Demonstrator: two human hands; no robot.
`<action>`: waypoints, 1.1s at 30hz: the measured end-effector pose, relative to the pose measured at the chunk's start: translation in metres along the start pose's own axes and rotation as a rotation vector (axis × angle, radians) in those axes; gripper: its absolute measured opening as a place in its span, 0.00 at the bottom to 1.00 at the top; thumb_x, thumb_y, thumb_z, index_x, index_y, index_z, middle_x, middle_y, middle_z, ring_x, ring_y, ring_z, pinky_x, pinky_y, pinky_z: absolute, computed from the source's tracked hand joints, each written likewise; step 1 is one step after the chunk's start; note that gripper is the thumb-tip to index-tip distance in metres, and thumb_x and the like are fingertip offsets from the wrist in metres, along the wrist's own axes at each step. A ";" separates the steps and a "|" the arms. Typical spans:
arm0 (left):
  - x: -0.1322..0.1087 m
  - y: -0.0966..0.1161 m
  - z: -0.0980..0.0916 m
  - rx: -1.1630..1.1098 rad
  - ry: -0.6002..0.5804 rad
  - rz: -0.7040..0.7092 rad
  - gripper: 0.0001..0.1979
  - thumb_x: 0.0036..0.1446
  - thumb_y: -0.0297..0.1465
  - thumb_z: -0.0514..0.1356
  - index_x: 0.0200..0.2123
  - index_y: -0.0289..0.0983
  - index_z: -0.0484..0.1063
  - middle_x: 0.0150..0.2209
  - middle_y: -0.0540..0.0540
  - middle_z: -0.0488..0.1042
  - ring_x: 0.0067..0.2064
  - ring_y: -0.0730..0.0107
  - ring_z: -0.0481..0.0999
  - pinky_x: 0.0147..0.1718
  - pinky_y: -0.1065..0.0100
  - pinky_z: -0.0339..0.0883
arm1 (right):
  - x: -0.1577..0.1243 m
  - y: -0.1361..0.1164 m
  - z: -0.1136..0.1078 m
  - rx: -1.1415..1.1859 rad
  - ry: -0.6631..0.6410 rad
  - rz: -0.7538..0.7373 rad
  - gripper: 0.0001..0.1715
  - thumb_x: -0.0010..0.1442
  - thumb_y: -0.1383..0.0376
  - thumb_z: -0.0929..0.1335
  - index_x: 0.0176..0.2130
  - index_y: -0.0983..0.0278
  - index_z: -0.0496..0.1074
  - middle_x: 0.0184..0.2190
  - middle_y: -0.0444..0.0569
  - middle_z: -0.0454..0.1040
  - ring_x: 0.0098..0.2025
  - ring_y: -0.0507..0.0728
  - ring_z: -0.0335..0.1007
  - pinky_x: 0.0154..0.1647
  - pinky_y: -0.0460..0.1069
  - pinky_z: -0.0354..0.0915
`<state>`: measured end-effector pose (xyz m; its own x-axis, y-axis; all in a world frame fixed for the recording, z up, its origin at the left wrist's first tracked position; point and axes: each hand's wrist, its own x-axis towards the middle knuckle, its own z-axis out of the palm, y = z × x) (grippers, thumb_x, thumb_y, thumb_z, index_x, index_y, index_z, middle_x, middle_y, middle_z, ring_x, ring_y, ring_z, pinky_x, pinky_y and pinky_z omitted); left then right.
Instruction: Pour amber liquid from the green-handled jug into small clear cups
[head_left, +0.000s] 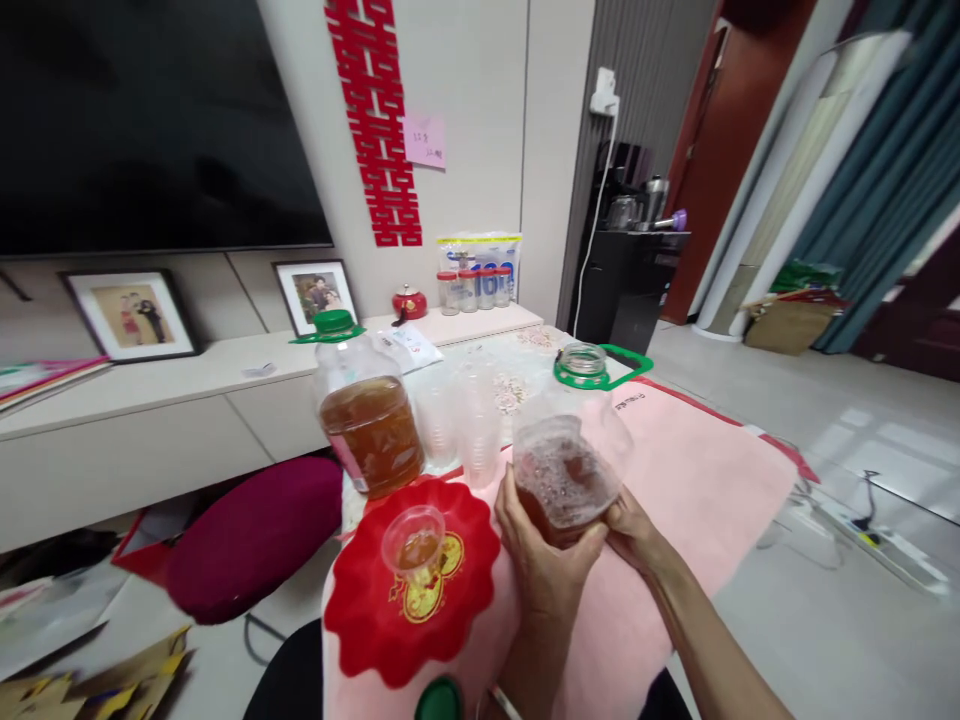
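An uncapped clear plastic jug (568, 478) with a green neck ring and handle stands at the pink cloth, foamy brown liquid in its lower part. My left hand (546, 560) wraps its near left side, thumb across the front. On the right side, my right hand (634, 530) presses against the jug, fingers partly hidden behind it. Left of my hands, a red scalloped tray (360, 630) bears a clear plastic cup (415, 543) with a little amber liquid. A green cap (439, 699) lies by the table's near edge.
A second jug (373, 435), green-capped and filled with brown liquid, stands behind the tray. Stacked clear cups (478, 430) are between the jugs. A maroon stool (255, 540) is at the left. Small red-lidded jars (469, 292) line the cabinet. A power strip (885, 550) lies right.
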<state>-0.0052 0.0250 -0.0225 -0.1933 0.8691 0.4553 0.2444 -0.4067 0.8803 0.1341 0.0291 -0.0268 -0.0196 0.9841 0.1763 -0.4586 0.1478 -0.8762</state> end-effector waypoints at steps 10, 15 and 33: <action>-0.011 0.004 -0.006 0.088 -0.104 -0.137 0.54 0.54 0.47 0.68 0.73 0.34 0.41 0.71 0.26 0.50 0.74 0.40 0.53 0.70 0.40 0.55 | 0.011 -0.007 0.013 0.088 -0.010 -0.039 0.40 0.60 0.33 0.69 0.56 0.59 0.77 0.59 0.54 0.76 0.69 0.68 0.62 0.73 0.64 0.55; -0.037 0.012 -0.023 0.176 -0.120 -0.172 0.53 0.55 0.45 0.65 0.72 0.27 0.41 0.73 0.20 0.45 0.76 0.34 0.47 0.73 0.36 0.46 | 0.012 -0.005 0.010 0.070 0.026 -0.043 0.39 0.59 0.34 0.71 0.52 0.61 0.78 0.55 0.55 0.79 0.67 0.68 0.65 0.72 0.64 0.56; -0.006 0.020 -0.161 0.181 0.141 -0.047 0.46 0.53 0.38 0.69 0.71 0.43 0.51 0.71 0.36 0.57 0.73 0.44 0.59 0.72 0.39 0.56 | 0.011 0.003 -0.007 0.045 0.235 -0.017 0.28 0.52 0.44 0.79 0.44 0.59 0.82 0.47 0.51 0.83 0.55 0.67 0.76 0.64 0.63 0.68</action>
<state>-0.1520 -0.0338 0.0143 -0.3361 0.8329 0.4396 0.3963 -0.2984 0.8683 0.1388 0.0414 -0.0309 0.1930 0.9782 0.0769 -0.4966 0.1650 -0.8522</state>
